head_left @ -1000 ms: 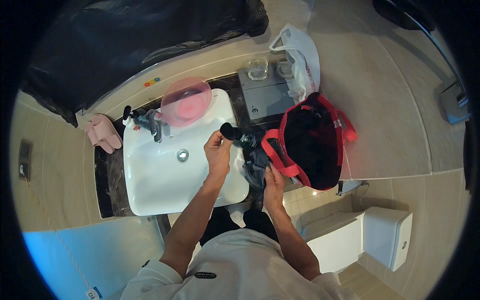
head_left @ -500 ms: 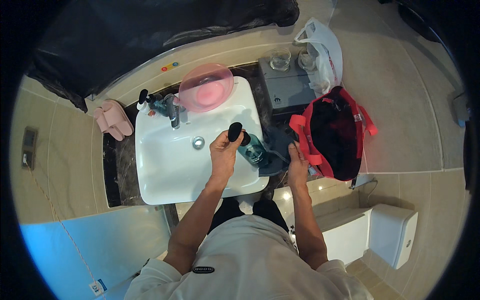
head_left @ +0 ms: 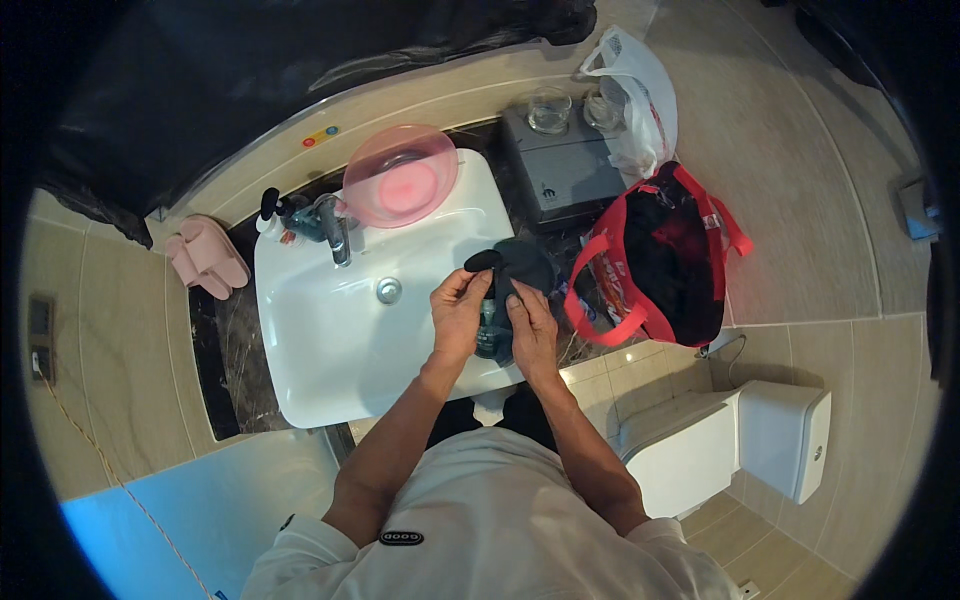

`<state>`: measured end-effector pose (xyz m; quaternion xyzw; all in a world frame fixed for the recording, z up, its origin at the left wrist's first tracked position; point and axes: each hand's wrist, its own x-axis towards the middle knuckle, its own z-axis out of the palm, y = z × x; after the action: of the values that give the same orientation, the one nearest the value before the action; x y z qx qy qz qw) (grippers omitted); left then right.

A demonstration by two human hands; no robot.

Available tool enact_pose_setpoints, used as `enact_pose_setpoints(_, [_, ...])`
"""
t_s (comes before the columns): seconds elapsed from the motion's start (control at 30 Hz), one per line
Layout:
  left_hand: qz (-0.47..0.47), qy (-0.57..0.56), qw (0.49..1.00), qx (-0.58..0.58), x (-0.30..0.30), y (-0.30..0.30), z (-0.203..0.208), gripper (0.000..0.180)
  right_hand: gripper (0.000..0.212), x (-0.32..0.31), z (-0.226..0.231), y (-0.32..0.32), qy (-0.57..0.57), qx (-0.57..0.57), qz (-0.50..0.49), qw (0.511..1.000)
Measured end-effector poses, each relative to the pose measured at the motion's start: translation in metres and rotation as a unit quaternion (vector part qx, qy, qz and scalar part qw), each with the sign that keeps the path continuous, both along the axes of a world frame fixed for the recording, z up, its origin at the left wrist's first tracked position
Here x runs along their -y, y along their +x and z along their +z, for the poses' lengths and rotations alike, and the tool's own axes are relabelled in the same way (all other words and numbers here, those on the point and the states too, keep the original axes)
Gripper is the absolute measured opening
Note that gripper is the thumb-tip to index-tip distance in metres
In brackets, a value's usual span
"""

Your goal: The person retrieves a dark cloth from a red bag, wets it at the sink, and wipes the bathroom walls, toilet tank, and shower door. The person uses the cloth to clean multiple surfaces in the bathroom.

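Observation:
Over the right side of the white sink (head_left: pixel 330 350), my left hand (head_left: pixel 456 318) is closed at the neck of a teal pump bottle (head_left: pixel 488 342), just under its black pump head (head_left: pixel 482 261). My right hand (head_left: pixel 533 328) pinches a dark cloth (head_left: pixel 526 265) against the bottle's right side. The cloth covers part of the bottle.
A pink translucent basin (head_left: pixel 400 180) rests at the sink's back by the faucet (head_left: pixel 336 228). Other pump bottles (head_left: pixel 290 215) and pink slippers (head_left: pixel 207 257) are left. Right stand a red bag (head_left: pixel 640 295), grey box (head_left: pixel 565 175), glasses (head_left: pixel 549 112) and white plastic bag (head_left: pixel 648 105).
My right hand has moved left from beside the red bag, bringing the dark cloth up against the bottle and pump. My left hand keeps its hold, and the bottle now stands more upright in view.

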<state>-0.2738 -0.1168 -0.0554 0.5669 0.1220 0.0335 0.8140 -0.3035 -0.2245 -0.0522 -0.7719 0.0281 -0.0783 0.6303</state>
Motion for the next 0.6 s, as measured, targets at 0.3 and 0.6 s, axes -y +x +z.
enact_pose_setpoints(0.3, [-0.045,0.020,0.998,-0.039,-0.008,0.004,-0.001,0.010,0.033,-0.006,0.015,0.021,0.300,-0.066,-0.027,0.951])
enact_pose_setpoints(0.6, [-0.181,0.006,0.971,-0.158,-0.018,0.011,0.021,0.050,0.031,0.004,0.004,0.037,0.153,-0.050,0.000,0.987])
